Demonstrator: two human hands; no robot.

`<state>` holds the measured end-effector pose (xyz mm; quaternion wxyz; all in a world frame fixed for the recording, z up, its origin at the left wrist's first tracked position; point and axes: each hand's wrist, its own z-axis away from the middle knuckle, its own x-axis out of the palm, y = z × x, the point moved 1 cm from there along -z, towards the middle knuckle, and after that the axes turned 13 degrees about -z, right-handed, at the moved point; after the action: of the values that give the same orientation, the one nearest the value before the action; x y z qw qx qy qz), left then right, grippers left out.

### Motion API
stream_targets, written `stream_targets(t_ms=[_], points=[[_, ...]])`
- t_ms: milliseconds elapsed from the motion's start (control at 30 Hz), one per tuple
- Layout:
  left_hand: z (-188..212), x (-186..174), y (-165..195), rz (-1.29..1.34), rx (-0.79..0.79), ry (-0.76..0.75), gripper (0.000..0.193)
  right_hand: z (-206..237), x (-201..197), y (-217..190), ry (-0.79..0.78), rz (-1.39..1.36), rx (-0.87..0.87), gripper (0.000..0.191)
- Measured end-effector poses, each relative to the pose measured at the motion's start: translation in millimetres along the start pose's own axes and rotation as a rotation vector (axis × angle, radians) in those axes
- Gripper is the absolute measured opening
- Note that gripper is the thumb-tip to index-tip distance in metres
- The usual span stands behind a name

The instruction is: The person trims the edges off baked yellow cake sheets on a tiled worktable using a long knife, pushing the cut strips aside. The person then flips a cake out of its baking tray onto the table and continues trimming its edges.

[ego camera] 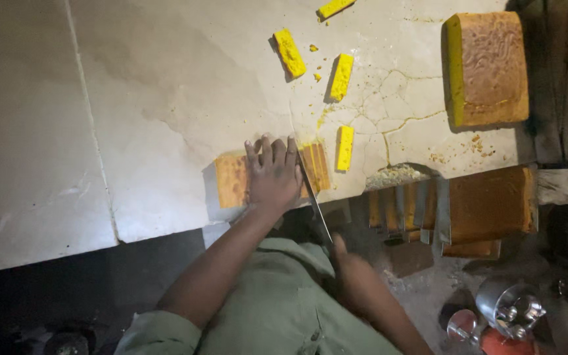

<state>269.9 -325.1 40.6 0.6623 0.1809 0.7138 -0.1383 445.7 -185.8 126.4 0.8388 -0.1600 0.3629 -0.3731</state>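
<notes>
The cake [231,179] is lain flat at the near edge of the slab [165,98], its long axis running left to right along that edge. It is pinned by the left hand [273,174], which is pressed palm-down with fingers spread apart over the right half of the top crust. The knife [313,197] is set just right of those fingers, its blade crossing the cake's long axis and pointing away from the body. The handle end is gripped by the right hand [356,279], closed around it below the slab's edge (partly in shadow). So the cut line lies between the left fingertips and the cake's right end, where a thin slice [317,165] is marked off. 4 yellow strips [344,147] are scattered further back, well apart from the blade.
</notes>
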Motion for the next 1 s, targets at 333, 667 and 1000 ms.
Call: stream_targets(t_ms=[333, 667, 1000], points=[[5.3, 4.6, -5.4, 0.014, 0.033, 0.047, 0.068, -119.8, 25.0, 23.5, 0.181, 0.046, -0.177, 0.070], [1.6, -2.5, -9.2, -0.026, 0.010, -0.037, 0.068, -0.3, -2.6, -10.2, -0.107, 0.006, 0.052, 0.085], [9.2, 4.8, -14.8, -0.064, 0.028, 0.044, 0.071, -125.1, 27.4, 23.1, 0.191, -0.012, -0.253, 0.065]])
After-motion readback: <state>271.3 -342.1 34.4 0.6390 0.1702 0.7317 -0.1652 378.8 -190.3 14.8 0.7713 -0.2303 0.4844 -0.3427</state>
